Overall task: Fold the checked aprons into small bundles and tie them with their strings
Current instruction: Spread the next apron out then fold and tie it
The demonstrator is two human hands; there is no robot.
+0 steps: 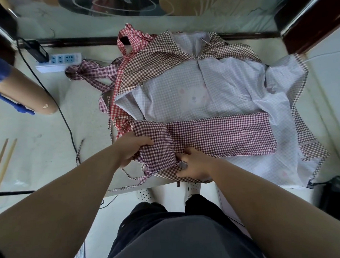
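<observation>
Gripping folded apron w/ both hands

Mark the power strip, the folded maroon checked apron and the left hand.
power strip (59,60): head view, on its blue socket face.
folded maroon checked apron (223,133): head view, middle of the flat folded band.
left hand (133,147): head view, back of the hand.

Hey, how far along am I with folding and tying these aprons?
Done: no tied bundle shows. In hand: left hand and right hand grip the maroon apron, already a long strip, folding its end over. Left: tying it, plus the brown apron beneath and red apron behind.
</observation>
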